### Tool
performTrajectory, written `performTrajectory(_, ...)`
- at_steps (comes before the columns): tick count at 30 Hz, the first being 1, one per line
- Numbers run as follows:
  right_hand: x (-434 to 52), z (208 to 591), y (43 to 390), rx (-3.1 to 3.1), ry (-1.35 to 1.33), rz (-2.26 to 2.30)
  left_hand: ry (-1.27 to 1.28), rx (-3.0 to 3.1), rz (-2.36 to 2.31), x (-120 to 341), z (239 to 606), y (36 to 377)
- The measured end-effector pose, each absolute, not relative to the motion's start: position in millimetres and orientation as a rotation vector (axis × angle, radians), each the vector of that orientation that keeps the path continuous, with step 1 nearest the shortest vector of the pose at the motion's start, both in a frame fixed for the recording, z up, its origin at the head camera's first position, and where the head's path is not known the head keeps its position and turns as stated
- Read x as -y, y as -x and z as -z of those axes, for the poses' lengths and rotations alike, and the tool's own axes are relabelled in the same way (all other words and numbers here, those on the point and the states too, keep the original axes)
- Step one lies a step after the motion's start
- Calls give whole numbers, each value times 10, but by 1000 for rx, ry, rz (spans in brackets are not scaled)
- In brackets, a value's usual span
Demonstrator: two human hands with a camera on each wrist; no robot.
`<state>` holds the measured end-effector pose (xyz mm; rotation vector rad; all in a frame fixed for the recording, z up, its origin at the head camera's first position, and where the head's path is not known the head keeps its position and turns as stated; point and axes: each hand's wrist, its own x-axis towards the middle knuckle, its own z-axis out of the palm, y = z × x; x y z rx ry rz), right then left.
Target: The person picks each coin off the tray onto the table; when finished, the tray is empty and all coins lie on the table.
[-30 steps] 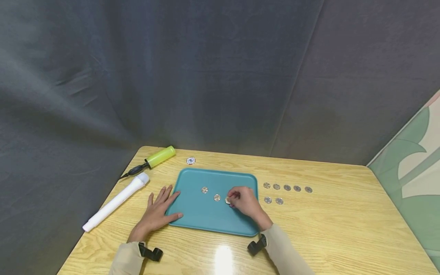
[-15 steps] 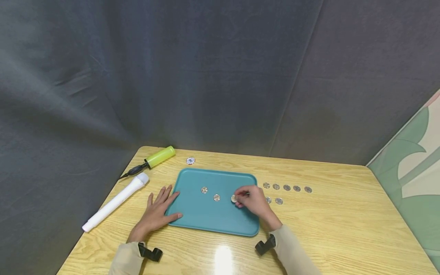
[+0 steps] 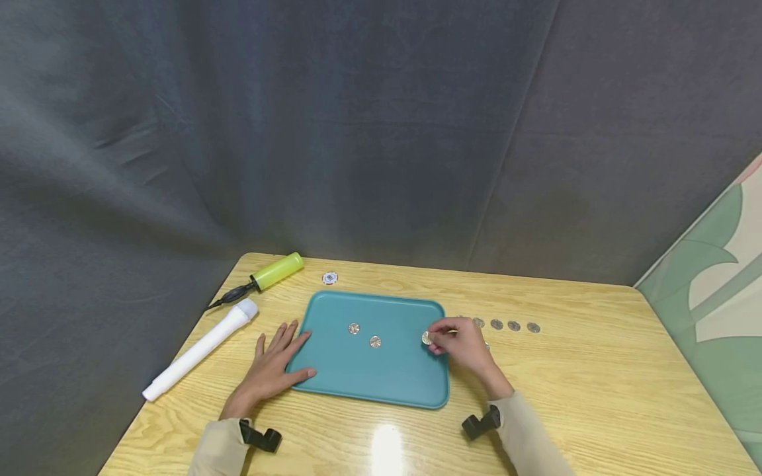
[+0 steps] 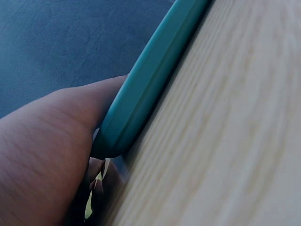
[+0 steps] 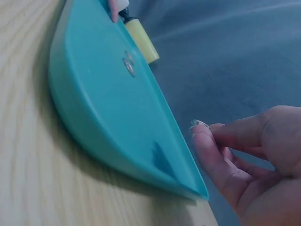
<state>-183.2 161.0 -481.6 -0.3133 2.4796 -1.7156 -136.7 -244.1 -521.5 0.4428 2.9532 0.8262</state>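
Coin [image 3: 426, 338] pinched in fingertips of right hand [image 3: 461, 344], held above right edge of teal tray [image 3: 357, 377]. Two coins [image 3: 375, 342] seen lying inside tray. Left hand [image 3: 270, 370] laid flat on worktop [image 3: 595, 396], fingers straight, spread against tray's left rim. Row of coins [image 3: 514, 326] lined up on worktop just right of tray, partly hidden by right hand.

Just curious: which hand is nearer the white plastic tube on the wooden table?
Left. The left hand lies beside the white plastic tube; the right hand is across the teal tray.
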Motion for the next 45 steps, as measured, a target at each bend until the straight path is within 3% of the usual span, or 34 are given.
performTrajectory(45, -2771, 4825, 1661, -2594, -47, 1613, -450, -2957, -814, 2423, 5165, 1351)
